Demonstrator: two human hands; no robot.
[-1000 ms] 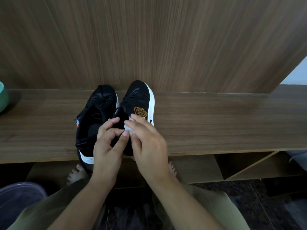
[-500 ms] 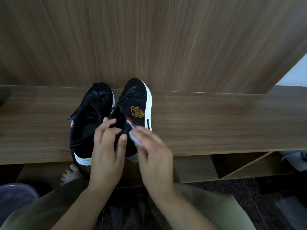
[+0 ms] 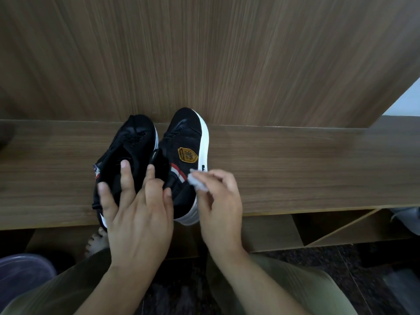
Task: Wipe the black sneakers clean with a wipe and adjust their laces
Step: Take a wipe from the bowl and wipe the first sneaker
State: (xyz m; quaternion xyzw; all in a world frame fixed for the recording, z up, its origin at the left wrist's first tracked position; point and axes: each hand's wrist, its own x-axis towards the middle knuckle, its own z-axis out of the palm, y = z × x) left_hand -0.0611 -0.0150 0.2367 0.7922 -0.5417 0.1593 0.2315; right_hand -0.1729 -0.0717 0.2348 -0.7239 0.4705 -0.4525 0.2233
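Two black sneakers with white soles stand side by side on a wooden shelf (image 3: 295,169), toes toward the wall. The left sneaker (image 3: 134,142) is partly covered by my left hand (image 3: 138,212). Its middle fingers lie spread over that shoe, while index finger and thumb pinch the inner collar of the right sneaker (image 3: 186,142). This shoe shows a yellow badge and red-white stripes on its side. My right hand (image 3: 220,201) pinches a small crumpled white wipe (image 3: 197,183) at the shoe's outer side, near the stripes.
A wood-grain wall panel (image 3: 227,60) rises right behind the shelf. Below the shelf's front edge are open compartments (image 3: 336,226). A translucent purple bin (image 3: 20,276) sits at lower left, my bare foot (image 3: 96,243) beside it. Something grey (image 3: 406,220) lies at far right.
My right hand has carried the wipe from the right sneaker's collar out to its striped outer side. My left hand's fingers have spread out over the left sneaker.
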